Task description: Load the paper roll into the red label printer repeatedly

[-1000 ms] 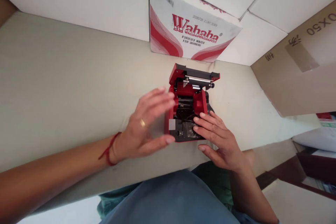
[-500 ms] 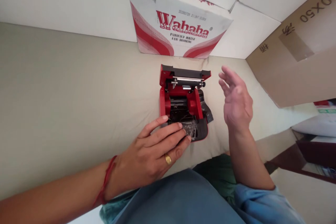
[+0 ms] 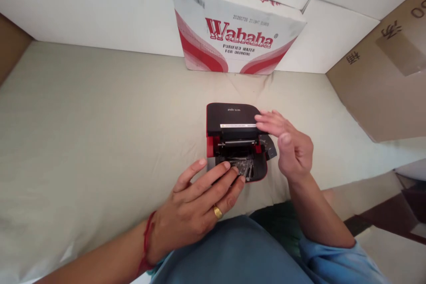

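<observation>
A small red and black label printer (image 3: 261, 169) rests on the cloth-covered surface, its black lid (image 3: 233, 115) tilted partly down over the body. Crumpled dark film (image 3: 244, 166) lies across the front opening, and a dark strip (image 3: 269, 146) sticks out at the printer's right side. My left hand (image 3: 199, 199) lies flat with its fingertips on the film at the front edge. At the lid's right edge, the stretched fingers of my right hand (image 3: 289, 142) touch the top. The inside of the printer is mostly hidden by the lid.
Behind the printer stands a white and red water carton (image 3: 239, 31) against white boxes (image 3: 100, 4). A brown cardboard box (image 3: 382, 80) is at the right. Pale cloth (image 3: 109, 115) covers the surface and is slightly wrinkled.
The printer's lid has swung from upright down toward the front. My right hand has moved left from the air onto the lid. My left hand stays on the film.
</observation>
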Motion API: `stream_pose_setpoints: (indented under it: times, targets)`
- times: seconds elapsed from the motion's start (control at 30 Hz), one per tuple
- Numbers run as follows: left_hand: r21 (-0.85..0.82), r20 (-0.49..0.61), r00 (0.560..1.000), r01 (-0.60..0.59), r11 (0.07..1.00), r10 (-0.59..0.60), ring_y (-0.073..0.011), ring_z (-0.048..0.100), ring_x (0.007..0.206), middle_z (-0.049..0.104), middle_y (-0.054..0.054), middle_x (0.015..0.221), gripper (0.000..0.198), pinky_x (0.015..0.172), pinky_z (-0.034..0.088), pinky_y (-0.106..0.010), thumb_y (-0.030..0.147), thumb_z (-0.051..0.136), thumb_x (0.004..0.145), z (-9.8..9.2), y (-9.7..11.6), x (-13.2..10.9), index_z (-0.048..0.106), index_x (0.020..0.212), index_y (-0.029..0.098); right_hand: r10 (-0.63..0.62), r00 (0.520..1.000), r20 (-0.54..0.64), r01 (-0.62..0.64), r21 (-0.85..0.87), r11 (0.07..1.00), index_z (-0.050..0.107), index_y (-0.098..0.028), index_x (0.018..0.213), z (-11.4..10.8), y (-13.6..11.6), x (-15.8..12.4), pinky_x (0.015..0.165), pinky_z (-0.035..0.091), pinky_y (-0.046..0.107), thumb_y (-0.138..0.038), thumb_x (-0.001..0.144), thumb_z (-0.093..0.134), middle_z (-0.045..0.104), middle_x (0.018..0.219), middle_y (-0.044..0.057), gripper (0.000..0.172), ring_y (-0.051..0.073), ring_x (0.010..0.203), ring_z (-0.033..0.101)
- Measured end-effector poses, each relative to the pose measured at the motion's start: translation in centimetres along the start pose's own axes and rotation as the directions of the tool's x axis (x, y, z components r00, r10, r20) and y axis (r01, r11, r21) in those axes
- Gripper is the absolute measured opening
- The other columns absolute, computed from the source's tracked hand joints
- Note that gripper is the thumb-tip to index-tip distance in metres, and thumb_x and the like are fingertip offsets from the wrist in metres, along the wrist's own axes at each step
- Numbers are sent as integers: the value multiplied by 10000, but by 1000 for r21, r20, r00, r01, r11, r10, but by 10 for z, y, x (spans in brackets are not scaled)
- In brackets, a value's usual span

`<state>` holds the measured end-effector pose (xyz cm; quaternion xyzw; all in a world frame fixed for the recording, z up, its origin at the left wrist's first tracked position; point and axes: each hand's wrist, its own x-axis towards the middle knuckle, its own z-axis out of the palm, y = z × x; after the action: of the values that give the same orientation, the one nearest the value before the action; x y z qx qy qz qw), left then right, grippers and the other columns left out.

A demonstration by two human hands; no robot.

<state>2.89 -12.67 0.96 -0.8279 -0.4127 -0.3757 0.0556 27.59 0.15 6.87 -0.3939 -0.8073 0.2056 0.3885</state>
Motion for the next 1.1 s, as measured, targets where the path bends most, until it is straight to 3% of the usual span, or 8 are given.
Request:
stream_pose_setpoints:
  times: [0.17,0.33,0.43,0.57,0.67,0.73,0.93,1.1]
  targets:
    - [29,-3,999,39,999,-39,-189,818,1410,942,4,1328,516,1580,144,-374,71,631,1069,2,7,3,815,1496,293,-69,992,103,72,-29,997,948,-321,1260,3,10,-31,1315,620,642,-446,1243,429,945,1326,81,534,311,1420,852]
    - [-77,-63,993,97,992,-102,-259,809,1390,918,-24,1372,765,1475,448,-497,174,749,1070,-8,-1,11,562,1796,330,-36,992,121,40,-30,999,951,-315,1257,8,16,-39,1258,674,614,-377,1218,499,944,1327,79,458,308,1400,863]
    - [-169,-101,953,265,949,-284,-303,735,1495,812,-66,1544,764,1387,552,-547,194,720,1106,-12,-18,14,521,1819,387,-64,997,31,63,39,997,948,-313,1239,14,13,-38,1208,698,606,-310,1224,503,953,1289,75,445,310,1352,882]
    - [-539,40,754,568,622,-655,-359,440,1799,489,-12,1903,637,1511,357,-661,421,691,1173,4,-47,9,523,1780,513,-37,994,-104,52,145,988,929,-318,1287,24,4,-41,1202,685,612,-269,1227,514,949,1303,74,422,316,1358,871]
    - [-834,272,681,519,186,-679,-389,112,1928,270,85,2030,911,1572,120,-671,554,868,1026,23,-61,3,423,1820,600,-78,992,-99,95,171,981,872,-302,1442,24,-3,-44,1302,611,638,-334,1241,495,923,1398,82,429,319,1409,846]
    - [-894,343,682,449,-1,-646,-375,-2,1939,237,122,2038,1033,1576,-12,-641,539,966,923,32,-63,3,439,1808,622,-165,986,-37,168,148,974,851,-283,1468,21,-8,-46,1389,529,638,-357,1242,479,923,1400,77,441,315,1449,826]
    - [-924,377,750,345,-164,-543,-369,92,1933,263,116,2033,1130,1576,68,-638,416,996,914,38,-53,11,378,1834,638,-326,943,75,326,16,945,857,-199,1325,12,-13,-65,1478,433,473,-220,1143,587,952,1299,79,327,247,1492,799]
    - [-910,414,726,349,-225,-549,-347,136,1928,277,96,2029,1186,1576,101,-615,397,1015,904,39,-55,10,335,1843,651,-354,930,95,360,-56,931,837,-137,1377,12,-11,-80,1458,459,406,-144,1072,608,933,1371,120,382,215,1521,784]
